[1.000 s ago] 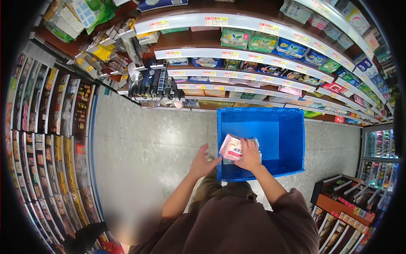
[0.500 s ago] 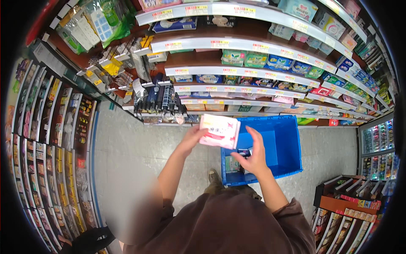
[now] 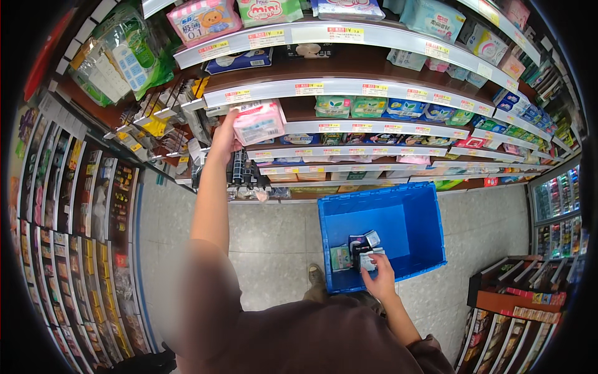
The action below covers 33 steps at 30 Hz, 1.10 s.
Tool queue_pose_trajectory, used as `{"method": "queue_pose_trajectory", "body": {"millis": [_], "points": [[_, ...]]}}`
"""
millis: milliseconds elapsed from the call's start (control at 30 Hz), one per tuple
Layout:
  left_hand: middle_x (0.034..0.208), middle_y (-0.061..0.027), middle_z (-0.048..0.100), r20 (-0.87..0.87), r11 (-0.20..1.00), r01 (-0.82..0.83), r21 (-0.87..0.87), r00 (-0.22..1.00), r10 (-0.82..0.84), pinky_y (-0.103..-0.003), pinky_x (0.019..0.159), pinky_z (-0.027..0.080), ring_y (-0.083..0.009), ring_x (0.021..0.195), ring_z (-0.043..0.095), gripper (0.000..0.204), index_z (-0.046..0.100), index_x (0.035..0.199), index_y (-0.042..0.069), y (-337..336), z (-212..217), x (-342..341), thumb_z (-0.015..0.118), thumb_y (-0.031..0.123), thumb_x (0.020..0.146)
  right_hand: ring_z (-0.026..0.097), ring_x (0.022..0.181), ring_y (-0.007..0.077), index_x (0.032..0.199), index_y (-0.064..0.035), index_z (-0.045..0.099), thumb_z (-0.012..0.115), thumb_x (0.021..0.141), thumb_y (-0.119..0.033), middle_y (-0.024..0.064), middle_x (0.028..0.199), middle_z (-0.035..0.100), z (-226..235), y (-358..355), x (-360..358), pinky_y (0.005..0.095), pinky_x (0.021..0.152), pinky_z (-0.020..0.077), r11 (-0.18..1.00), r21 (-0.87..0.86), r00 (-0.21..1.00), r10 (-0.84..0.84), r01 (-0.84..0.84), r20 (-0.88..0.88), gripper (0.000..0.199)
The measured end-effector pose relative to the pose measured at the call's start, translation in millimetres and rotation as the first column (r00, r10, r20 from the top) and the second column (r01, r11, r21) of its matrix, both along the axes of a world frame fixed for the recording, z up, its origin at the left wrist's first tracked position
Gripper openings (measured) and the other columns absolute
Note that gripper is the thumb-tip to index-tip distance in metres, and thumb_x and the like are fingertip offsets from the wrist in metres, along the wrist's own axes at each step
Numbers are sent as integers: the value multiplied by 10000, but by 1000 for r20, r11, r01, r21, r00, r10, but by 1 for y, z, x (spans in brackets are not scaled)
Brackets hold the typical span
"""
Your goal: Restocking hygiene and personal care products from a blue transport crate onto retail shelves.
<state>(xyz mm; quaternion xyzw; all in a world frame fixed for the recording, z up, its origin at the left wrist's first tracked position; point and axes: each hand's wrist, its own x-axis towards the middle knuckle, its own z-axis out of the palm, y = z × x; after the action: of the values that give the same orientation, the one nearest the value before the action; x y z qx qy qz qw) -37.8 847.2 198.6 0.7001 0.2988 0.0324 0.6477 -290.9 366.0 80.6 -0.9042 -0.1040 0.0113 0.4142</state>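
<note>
My left hand (image 3: 224, 138) is raised to the shelves and holds a pink and white soft pack (image 3: 259, 122) at the edge of a shelf (image 3: 349, 89). My right hand (image 3: 377, 274) is down inside the blue crate (image 3: 430, 230) on the floor, its fingers on several small dark and white packs (image 3: 364, 249) lying at the crate's near left corner. A small green pack (image 3: 340, 257) lies beside them.
Curved shelves of pastel packs (image 3: 398, 109) fill the wall ahead. Hanging small goods (image 3: 156, 121) sit to the left, and a rack of dark items (image 3: 75, 206) runs along the left aisle side. Low racks (image 3: 529, 299) stand at the right. My shoe (image 3: 314, 277) rests on the grey tiled floor.
My left hand has lifted the pink pack from over the crate up to the shelf. My right hand has dropped back into the crate onto the small packs.
</note>
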Motion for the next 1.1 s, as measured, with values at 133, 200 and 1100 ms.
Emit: {"method": "queue_pose_trajectory", "body": {"millis": [133, 200, 1100], "points": [[887, -88, 707, 130, 971, 114, -209, 988, -88, -234, 519, 550, -148, 683, 676, 591, 625, 1179, 69, 23, -14, 24, 426, 582, 962, 623, 894, 309, 1154, -30, 582, 743, 777, -126, 151, 1074, 606, -4, -3, 1, 390, 782, 516, 1000, -3, 1000, -22, 22, -6, 422], [927, -98, 705, 160, 963, 84, -258, 986, -43, -231, 514, 560, -159, 680, 683, 587, 601, 1208, 57, 24, -22, 41, 417, 564, 977, 627, 887, 311, 1159, -29, 581, 739, 781, -124, 154, 1075, 606, -4, -5, 2, 390, 775, 518, 1000, -4, 1000, -17, 17, -25, 420], [1168, -145, 648, 26, 734, 380, 563, 880, -475, -361, 940, 470, -232, 1061, 611, 486, 617, 1190, -2, -24, -19, 93, 793, 198, 784, 628, 855, 323, 1145, -13, 597, 727, 794, -136, 162, 1030, 629, -13, -8, -5, 405, 753, 517, 998, -62, 997, -1, -4, -84, 395]]}}
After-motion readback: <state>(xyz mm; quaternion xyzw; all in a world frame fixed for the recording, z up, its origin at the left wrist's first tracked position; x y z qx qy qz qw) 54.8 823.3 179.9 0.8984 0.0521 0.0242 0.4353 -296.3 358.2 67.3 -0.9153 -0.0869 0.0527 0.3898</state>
